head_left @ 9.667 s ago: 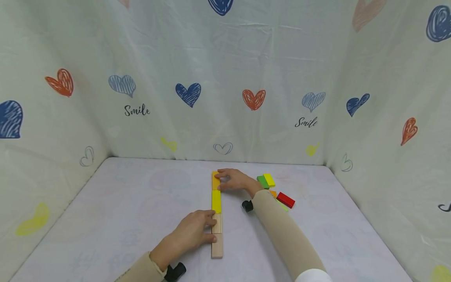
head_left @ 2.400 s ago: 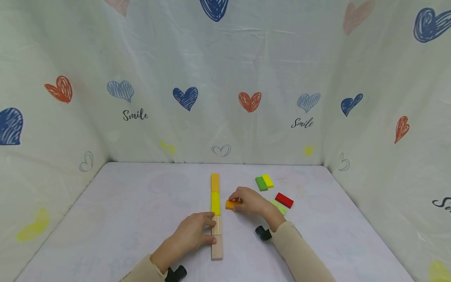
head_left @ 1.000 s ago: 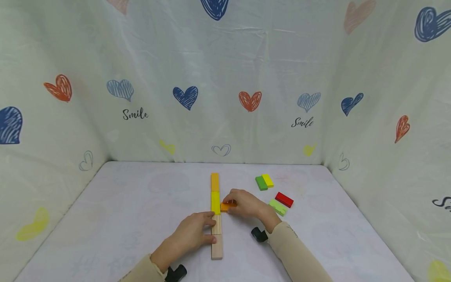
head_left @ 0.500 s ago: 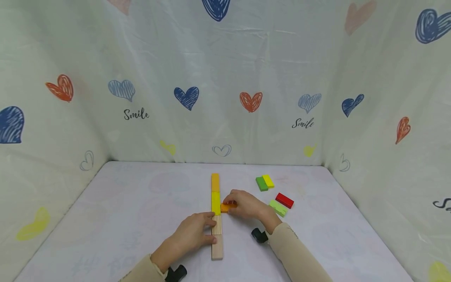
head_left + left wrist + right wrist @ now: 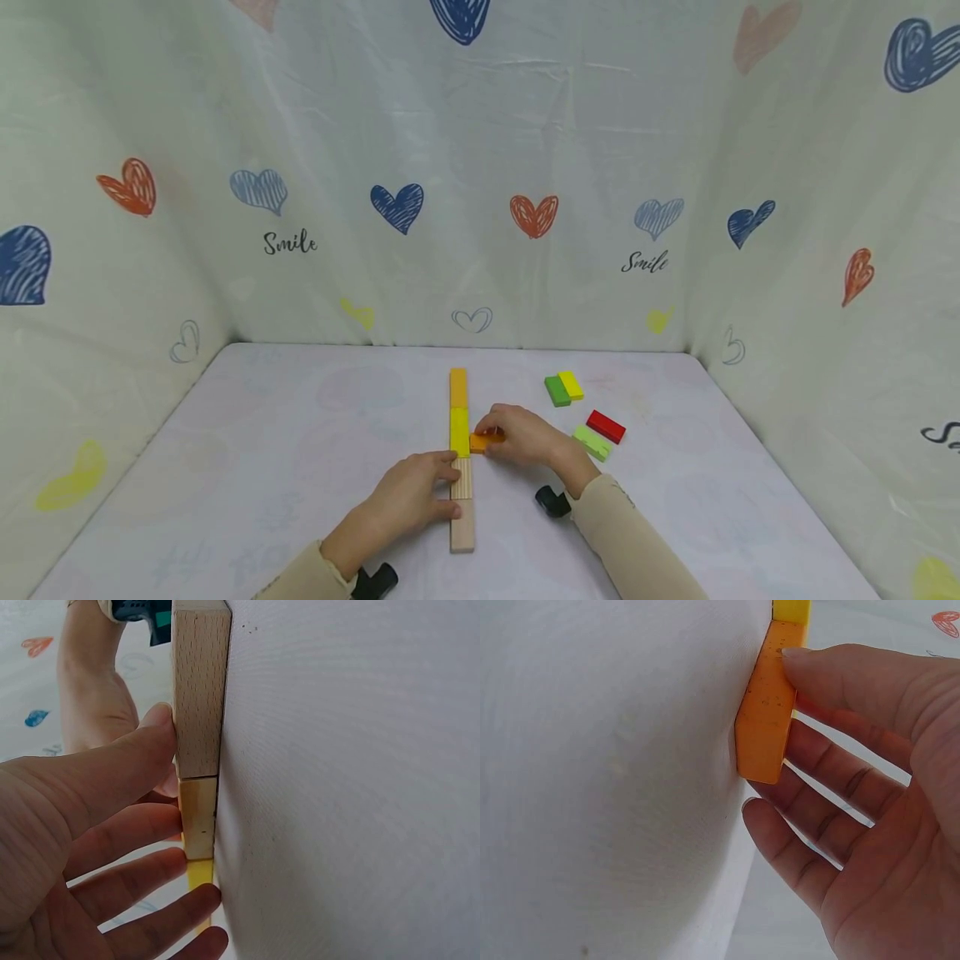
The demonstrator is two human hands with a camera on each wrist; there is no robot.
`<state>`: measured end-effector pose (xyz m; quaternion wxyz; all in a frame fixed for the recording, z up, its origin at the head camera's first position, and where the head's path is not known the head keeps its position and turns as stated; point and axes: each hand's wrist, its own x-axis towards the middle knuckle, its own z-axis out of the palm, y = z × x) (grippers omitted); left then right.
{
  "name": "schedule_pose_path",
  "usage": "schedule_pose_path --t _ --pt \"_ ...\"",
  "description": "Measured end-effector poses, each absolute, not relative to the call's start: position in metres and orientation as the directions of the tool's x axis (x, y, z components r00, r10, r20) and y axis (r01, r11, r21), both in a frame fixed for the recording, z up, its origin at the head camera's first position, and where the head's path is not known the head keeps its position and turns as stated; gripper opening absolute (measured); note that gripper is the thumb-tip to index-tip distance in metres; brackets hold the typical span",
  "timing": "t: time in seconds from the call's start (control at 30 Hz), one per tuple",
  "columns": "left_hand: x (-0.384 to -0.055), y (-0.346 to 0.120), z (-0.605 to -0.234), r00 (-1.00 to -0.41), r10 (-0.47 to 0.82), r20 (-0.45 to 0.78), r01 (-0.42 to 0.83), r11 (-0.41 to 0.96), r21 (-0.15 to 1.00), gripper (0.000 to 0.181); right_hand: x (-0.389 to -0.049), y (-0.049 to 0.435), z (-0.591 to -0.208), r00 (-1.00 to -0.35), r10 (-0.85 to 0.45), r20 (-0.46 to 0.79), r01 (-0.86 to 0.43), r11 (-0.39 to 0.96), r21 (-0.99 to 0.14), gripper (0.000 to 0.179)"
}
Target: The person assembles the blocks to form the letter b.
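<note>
Down the middle of the table, in the head view, a straight row of wooden blocks lies end to end. From near to far these are a plain block (image 5: 462,533), a striped wood block (image 5: 466,480), a yellow block (image 5: 459,427) and a light orange block (image 5: 458,388). My left hand (image 5: 401,492) rests along the row's left side, its fairly straight fingers and thumb touching the two wood blocks. With thumb and fingers my right hand (image 5: 528,437) pinches an orange block (image 5: 765,705), which lies crosswise, its end against the yellow block's right side.
Right of the row, a green block (image 5: 557,391) and a second yellow block (image 5: 571,385) lie together. Nearer are a red block (image 5: 606,427) and a light green block (image 5: 592,442). A heart-printed curtain (image 5: 480,267) stands behind the white table (image 5: 300,417).
My right hand left the row's far block, took the orange block from the right-hand group and brought it left against the yellow block. Over the last second almost nothing moved; my left hand stayed put.
</note>
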<state>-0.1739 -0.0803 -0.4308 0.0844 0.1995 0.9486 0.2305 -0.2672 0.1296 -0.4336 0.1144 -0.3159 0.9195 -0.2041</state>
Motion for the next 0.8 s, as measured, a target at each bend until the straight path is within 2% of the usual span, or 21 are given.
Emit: schedule_pose_path --t 0.23,0.47,0.8 --pt "-0.1744 -0.0792 -0.4322 -0.908 0.411 -0.081 0.331 0.821 0.464 0.049 -0.2681 0.1299 -0.4365 -0.777 -0.623 -0.09 -0.528 0.723 -0.445 0.026" --pt "-0.175 -0.0793 -0.4329 -0.904 0.423 -0.067 0.349 0.817 0.459 0.049 -0.2677 0.1298 -0.4358 -0.797 -0.595 -0.105 -0.496 0.744 -0.448 0.036" --pt "-0.174 -0.0795 -0.431 -0.909 0.411 -0.066 0.333 0.814 0.475 0.049 -0.2665 0.1325 -0.4295 -0.813 -0.572 -0.107 -0.474 0.757 -0.45 0.037"
